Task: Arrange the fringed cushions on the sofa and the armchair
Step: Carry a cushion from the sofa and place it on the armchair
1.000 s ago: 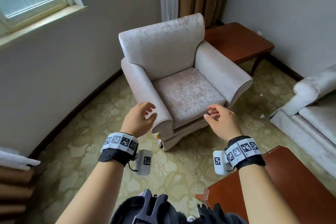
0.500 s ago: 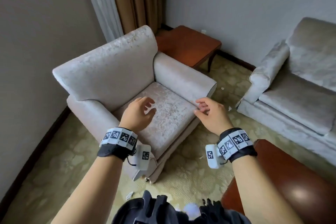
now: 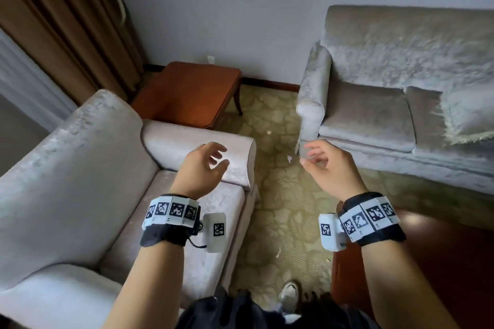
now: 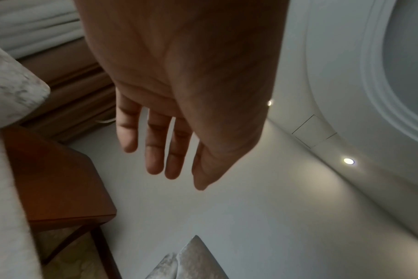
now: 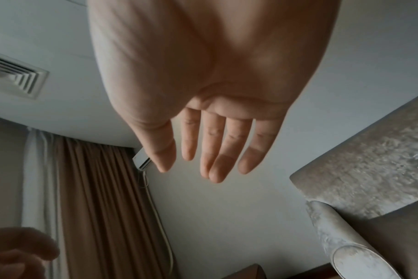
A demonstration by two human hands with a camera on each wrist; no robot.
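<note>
A pale fringed cushion [image 3: 466,117] lies on the sofa [image 3: 374,115] at the far right, half cut off by the frame edge. The beige armchair [image 3: 80,168] stands at the left with a bare seat. My left hand [image 3: 205,165] hovers over the armchair's right armrest, fingers relaxed and holding nothing; the left wrist view shows its straight fingers [image 4: 155,151] in the air. My right hand [image 3: 323,160] floats above the carpet between armchair and sofa, also empty, its fingers [image 5: 217,156] loosely extended.
A brown side table [image 3: 192,93] stands in the corner between armchair and sofa, beside brown curtains [image 3: 53,21]. A dark wooden table [image 3: 441,262] sits at the lower right. Patterned carpet [image 3: 275,195] with small scraps runs between the furniture. My shoe [image 3: 290,292] shows below.
The view has swung right: the armchair slid to the left and the sofa with the fringed cushion has come into view. Both hands stay raised and empty.
</note>
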